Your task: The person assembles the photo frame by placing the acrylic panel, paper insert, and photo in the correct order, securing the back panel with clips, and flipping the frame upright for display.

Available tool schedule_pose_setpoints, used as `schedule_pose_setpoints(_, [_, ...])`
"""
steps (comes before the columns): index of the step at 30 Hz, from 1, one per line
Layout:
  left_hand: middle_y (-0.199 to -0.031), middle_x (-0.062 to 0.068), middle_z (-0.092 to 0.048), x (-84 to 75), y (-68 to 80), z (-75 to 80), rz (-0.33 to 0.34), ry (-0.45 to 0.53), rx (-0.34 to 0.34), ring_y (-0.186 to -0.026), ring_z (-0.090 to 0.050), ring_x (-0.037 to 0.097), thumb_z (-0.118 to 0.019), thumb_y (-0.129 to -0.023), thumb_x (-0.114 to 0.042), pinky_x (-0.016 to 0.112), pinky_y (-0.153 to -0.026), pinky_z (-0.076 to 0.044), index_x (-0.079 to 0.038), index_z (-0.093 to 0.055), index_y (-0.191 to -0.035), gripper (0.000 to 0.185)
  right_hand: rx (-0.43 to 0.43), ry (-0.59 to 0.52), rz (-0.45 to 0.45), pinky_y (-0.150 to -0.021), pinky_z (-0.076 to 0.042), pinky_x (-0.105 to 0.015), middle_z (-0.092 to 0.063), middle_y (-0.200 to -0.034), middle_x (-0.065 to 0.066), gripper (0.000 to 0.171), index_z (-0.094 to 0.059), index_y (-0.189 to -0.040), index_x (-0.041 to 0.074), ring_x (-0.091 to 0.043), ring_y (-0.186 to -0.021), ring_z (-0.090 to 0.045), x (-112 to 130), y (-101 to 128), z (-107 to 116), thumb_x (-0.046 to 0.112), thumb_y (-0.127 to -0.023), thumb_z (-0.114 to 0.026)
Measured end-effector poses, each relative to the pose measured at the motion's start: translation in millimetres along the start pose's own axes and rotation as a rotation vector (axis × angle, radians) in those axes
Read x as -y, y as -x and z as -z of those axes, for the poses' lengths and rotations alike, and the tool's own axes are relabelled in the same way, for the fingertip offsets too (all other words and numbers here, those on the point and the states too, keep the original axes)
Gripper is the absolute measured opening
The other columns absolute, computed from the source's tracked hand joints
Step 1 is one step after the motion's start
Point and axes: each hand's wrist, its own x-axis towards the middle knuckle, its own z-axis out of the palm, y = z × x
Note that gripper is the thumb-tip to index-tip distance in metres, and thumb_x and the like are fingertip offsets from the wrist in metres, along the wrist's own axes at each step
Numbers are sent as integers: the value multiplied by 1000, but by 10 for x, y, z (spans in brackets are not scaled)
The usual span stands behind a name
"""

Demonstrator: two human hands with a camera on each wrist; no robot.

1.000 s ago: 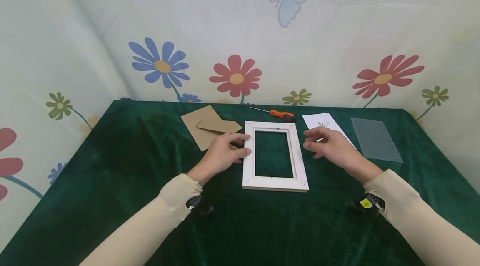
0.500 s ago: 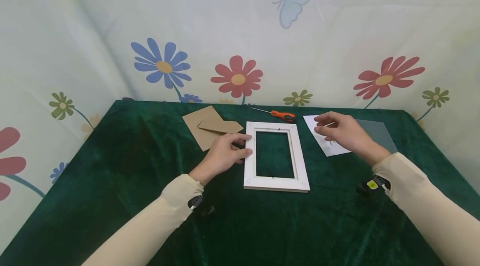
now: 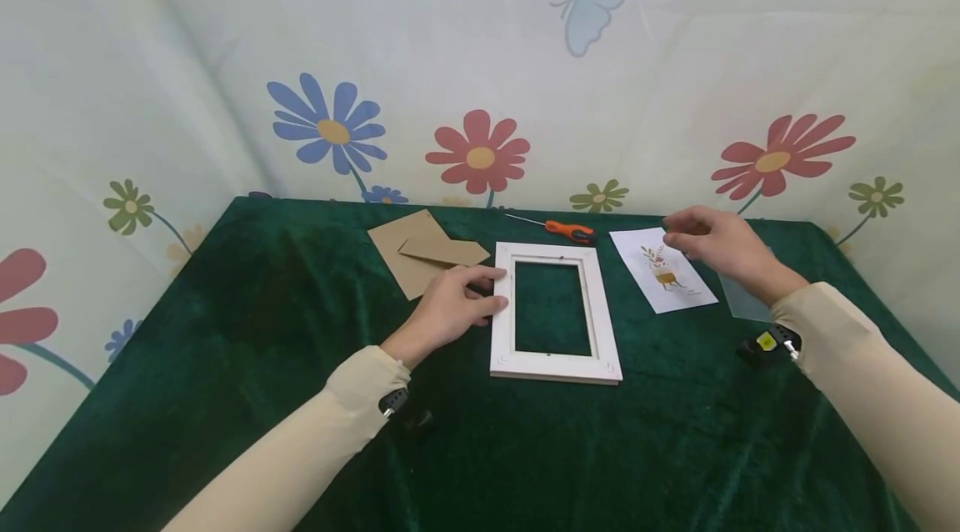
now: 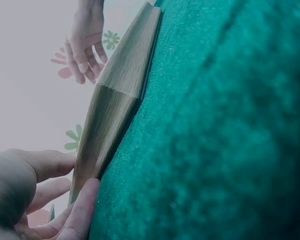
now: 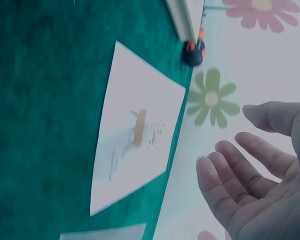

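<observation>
A white picture frame (image 3: 604, 307) lies flat on the green cloth, its opening showing only cloth. My left hand (image 3: 448, 303) holds its left edge between fingertips and thumb. In the left wrist view the frame (image 4: 122, 75) is seen from the side, with the thumb (image 4: 85, 202) low on its edge. My right hand (image 3: 731, 248) hovers at the upper right of a white card (image 3: 693, 294) printed with a plant motif, holding nothing. Its fingers are loosely bent in the right wrist view. Partly hidden beneath that arm lies a clear sheet (image 3: 742, 298).
Left of the frame is a brown backing board (image 3: 393, 244) with a folded stand flap (image 3: 446, 252) on it. An orange-handled screwdriver (image 3: 567, 231) lies behind the frame. A flowered curtain (image 3: 637, 82) rises behind the table's far edge.
My right hand has moved away from the frame, right and farther back, passing over the card and uncovering its print. The left hand keeps its place on the frame.
</observation>
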Motion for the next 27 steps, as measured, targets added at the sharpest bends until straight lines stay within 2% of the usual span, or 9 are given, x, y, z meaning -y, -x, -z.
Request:
schedule_pose_setpoints(7, [-127, 13, -64, 14, -9, 3, -5, 2, 4, -89, -71, 21, -81, -97, -14, 31, -79, -63, -11, -67, -144, 49, -13, 21, -12, -106, -46, -69, -51, -148, -31, 60, -46, -154, -1, -51, -127, -56, -149, -48, 146, 37, -110, -59])
schedule_pose_setpoints(13, [-126, 14, -65, 16, -16, 7, -9, 5, 18, -89, -72, 20, -80, -98, -14, 32, -80, -63, -11, -67, -144, 48, -58, 34, -27, -106, -43, -72, -51, -148, -30, 64, -47, -155, 0, -51, -127, -54, -261, -48, 246, 43, -109, -58])
schedule_pose_setpoints(18, [-126, 13, -65, 5, -15, 6, -3, 7, 17, -90, -72, 21, -80, -97, -14, 31, -80, -63, -11, -67, -144, 48, -104, 7, -18, -105, -45, -71, -52, -148, -30, 65, -47, -155, 0, -51, -127, -55, -349, -47, 313, 44, -109, -58])
schedule_pose_setpoints(27, [-128, 17, -64, 0, -9, 15, -9, 1, 18, -90, -72, 22, -79, -98, -12, 33, -79, -63, -8, -66, -144, 48, -127, 14, 8, -104, -47, -68, -52, -148, -31, 72, -46, -156, 1, -52, -127, -55, -490, -89, 416, 51, -107, -58])
